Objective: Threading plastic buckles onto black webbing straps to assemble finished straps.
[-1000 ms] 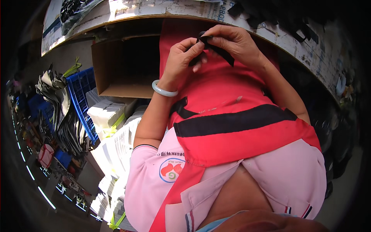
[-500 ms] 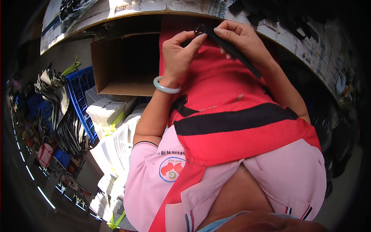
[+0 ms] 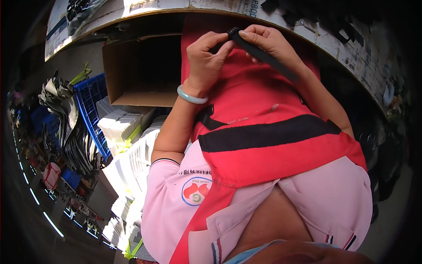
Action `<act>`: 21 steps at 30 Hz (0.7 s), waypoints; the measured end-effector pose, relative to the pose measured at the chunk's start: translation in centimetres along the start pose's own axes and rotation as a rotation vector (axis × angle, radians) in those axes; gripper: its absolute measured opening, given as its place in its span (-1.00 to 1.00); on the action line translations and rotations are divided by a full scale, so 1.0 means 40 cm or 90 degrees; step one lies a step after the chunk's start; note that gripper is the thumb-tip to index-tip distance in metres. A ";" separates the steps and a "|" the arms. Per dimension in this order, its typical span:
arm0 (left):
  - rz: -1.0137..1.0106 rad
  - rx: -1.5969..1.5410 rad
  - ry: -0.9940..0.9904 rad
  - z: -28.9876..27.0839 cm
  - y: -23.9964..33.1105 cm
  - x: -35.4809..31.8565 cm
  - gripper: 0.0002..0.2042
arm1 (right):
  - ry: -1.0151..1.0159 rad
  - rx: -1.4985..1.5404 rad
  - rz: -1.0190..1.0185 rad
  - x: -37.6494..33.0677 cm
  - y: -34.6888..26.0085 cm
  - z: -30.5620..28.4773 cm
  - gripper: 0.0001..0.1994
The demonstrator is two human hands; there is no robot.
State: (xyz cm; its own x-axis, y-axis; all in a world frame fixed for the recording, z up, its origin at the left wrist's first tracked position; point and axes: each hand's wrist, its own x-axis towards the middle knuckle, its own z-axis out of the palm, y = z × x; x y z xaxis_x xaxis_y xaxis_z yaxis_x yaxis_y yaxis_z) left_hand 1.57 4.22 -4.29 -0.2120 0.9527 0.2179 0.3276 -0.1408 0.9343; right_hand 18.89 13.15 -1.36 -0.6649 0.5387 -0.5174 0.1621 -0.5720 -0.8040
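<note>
A flat black strap [image 3: 269, 60] slants down and to the right above my red apron, its top end gathered into a small dark loop or buckle [image 3: 233, 32] too small to make out clearly. My right hand [image 3: 274, 46] is closed on the strap near that end, thumb on top. From the other side my left hand [image 3: 205, 57] pinches at the same end with thumb and forefinger. A pale bangle [image 3: 192, 95] circles my left wrist. Both hands are just in front of the workbench edge.
The worn workbench [image 3: 154, 9] curves across the top, with black pieces [image 3: 292, 15] lying on its right part. Below it stands an open cardboard box [image 3: 145, 97]. To the left are a blue plastic crate [image 3: 91, 112] and stacked white sheets [image 3: 127, 171] tied with yellow-green bands.
The thin loops at the strap's top end have drawn in to a compact bunch. My left hand has shifted slightly to the right, and the strap has tilted a little.
</note>
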 end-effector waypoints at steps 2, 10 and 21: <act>-0.082 -0.075 0.019 -0.003 -0.001 -0.004 -0.81 | 0.033 0.016 -0.039 -0.001 0.001 0.019 -0.76; -0.462 -0.612 -0.029 -0.017 -0.008 -0.010 -0.75 | 0.007 -0.006 -0.067 0.013 0.025 -0.007 -0.74; -0.366 -0.455 0.048 0.003 0.026 0.006 -0.77 | 0.063 -0.103 -0.278 -0.042 -0.018 0.029 -0.88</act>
State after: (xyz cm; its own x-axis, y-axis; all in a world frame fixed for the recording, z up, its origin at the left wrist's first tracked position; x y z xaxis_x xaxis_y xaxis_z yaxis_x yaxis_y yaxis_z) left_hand 1.95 4.35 -3.31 -0.2337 0.9112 -0.3393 -0.4879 0.1919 0.8515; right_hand 19.05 11.91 0.42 -0.6249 0.7681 -0.1397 -0.0006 -0.1794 -0.9838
